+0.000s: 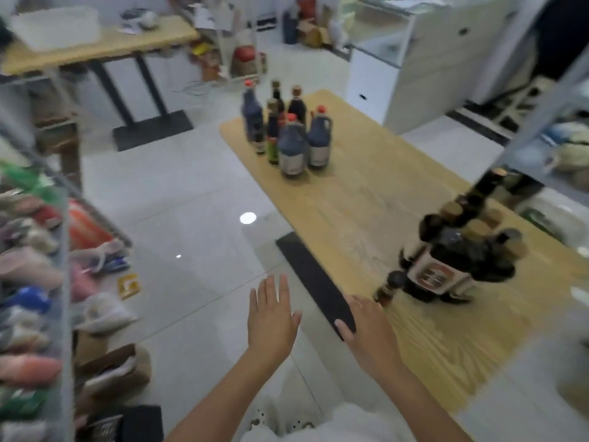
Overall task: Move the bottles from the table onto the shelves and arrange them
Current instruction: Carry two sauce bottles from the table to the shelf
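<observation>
Both hands are empty, fingers spread: left hand point(271, 317) over the floor, right hand point(371, 333) at the surface's point(366, 199) near edge. Take the near bottle cluster point(459, 250) first, gripping 1 body low.

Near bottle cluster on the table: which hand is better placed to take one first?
Right. The right hand is at the table edge, just short of the near bottles. The left hand is open over the floor, farther away. Both are empty.
</observation>
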Available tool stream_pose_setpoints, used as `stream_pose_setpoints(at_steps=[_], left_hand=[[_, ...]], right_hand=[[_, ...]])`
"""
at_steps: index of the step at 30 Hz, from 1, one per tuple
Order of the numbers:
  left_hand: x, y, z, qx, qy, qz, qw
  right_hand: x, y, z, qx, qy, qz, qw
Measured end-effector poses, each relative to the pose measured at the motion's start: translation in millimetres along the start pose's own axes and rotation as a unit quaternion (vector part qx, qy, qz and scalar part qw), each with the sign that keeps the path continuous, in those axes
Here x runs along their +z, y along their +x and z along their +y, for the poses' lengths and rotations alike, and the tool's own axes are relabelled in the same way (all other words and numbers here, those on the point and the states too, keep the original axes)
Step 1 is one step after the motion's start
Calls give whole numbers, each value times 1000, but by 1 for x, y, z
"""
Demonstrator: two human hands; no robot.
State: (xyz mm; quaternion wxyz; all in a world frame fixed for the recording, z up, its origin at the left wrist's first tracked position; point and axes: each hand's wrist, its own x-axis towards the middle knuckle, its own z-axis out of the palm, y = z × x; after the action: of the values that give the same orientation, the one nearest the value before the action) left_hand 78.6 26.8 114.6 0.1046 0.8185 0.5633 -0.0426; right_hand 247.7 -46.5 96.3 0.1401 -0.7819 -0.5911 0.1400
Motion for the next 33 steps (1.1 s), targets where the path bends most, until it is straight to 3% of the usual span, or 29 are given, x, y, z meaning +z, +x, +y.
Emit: stream_pose_setpoints(at_steps=[8,15,21,24,27,30,33], left_hand=[[13,17,67,168,2,-49,984],[-12,54,124,271,-60,-32,960],[-59,102,202,366,-177,24,913],[-63,114,237,394,-223,-2,892],[-58,118,259,382,-291,-40,876],[-50,119,265,360,-325,19,874],[-51,123,265,336,-359,34,870]], right_hand=[[-19,-51,53,259,83,33,962],[-62,-55,91,371,117,97,916],[-125,-18,135,352,96,205,908],[-146,1,154,311,92,233,917],[-155,16,175,272,101,217,932],[-154,26,195,236,148,164,946],[-146,30,208,223,244,138,933]])
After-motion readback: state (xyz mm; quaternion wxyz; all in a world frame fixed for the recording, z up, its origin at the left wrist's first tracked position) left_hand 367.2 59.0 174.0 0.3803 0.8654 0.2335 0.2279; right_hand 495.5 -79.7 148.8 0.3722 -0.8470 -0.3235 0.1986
